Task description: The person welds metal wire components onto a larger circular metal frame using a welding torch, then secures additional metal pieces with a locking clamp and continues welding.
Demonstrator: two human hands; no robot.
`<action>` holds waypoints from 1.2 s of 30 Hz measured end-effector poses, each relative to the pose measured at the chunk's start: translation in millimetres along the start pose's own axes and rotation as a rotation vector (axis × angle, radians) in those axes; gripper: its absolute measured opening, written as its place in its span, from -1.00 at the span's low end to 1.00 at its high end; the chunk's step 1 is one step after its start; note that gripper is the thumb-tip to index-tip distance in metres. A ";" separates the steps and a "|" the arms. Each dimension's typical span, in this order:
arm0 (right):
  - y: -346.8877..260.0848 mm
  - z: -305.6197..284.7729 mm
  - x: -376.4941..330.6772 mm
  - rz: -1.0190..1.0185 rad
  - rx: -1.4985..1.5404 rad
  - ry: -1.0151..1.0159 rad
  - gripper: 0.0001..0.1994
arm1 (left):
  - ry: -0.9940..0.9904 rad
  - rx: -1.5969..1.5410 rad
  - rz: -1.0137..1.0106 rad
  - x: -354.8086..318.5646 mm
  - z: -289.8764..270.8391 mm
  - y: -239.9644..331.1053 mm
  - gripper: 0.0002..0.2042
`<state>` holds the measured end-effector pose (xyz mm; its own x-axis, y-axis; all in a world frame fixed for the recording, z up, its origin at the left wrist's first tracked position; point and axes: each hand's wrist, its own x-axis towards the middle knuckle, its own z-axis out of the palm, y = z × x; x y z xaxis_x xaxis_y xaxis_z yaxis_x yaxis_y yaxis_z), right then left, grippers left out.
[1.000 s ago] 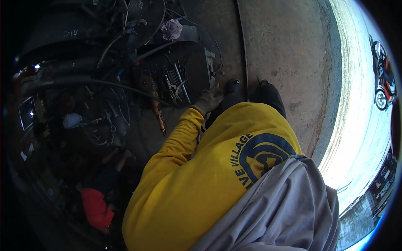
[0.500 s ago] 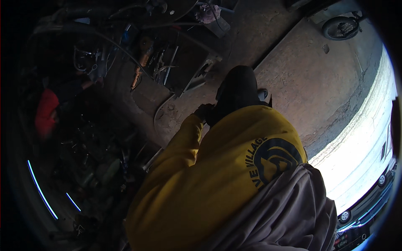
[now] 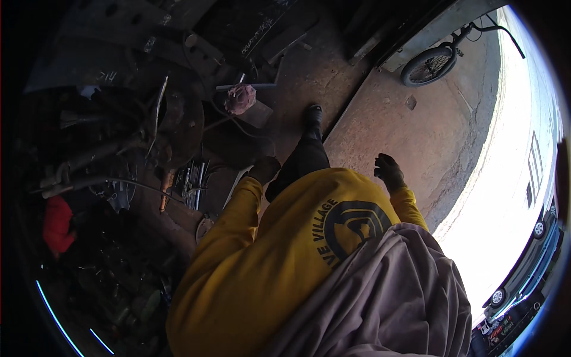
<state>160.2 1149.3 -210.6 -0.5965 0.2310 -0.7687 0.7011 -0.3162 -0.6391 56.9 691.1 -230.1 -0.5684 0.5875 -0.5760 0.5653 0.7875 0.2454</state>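
My left hand (image 3: 263, 170) hangs low beside my dark-trousered leg at the end of a yellow sleeve. It lies in shadow, so its fingers cannot be made out. On the other side, my right hand (image 3: 389, 172) is held out over the bare floor. Its fingers are loosely bent and apart, with nothing visible in them. Left of my left hand lie an orange tool (image 3: 167, 189) and several metal rods and hand tools (image 3: 195, 181). A pinkish crumpled cloth (image 3: 240, 99) rests on a pale box-like piece ahead.
A dark shoe (image 3: 314, 115) is on the brown floor (image 3: 386, 128). A bicycle wheel (image 3: 428, 66) stands at the far right, near the sunlit ground outside. Dark metal parts and cables crowd the left. A red garment (image 3: 57, 226) shows at the left edge. A parked car (image 3: 523, 265) is outside.
My body has moved ahead and turned, so the cloth and wheel appear nearer and farther left. One foot has come into view ahead. My right hand has come into view.
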 end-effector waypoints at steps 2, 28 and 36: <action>-3.3 5.4 1.6 0.021 0.001 0.016 -0.58 | -0.022 -0.953 -0.419 50.3 -51.8 -10.5 -0.72; -204.8 -147.8 181.3 0.252 0.063 0.146 -0.78 | -0.083 0.025 0.001 266.3 -165.5 -48.6 -0.79; -230.8 -160.0 189.8 0.223 0.111 0.325 -0.63 | 0.196 -0.433 -0.462 454.1 -284.1 -92.5 -0.69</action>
<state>-52.3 1413.3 -213.2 -0.2678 0.4192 -0.8675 0.7423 -0.4842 -0.4632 -423.4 937.8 -292.9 -0.8162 0.1625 -0.5544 -0.0308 0.9460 0.3226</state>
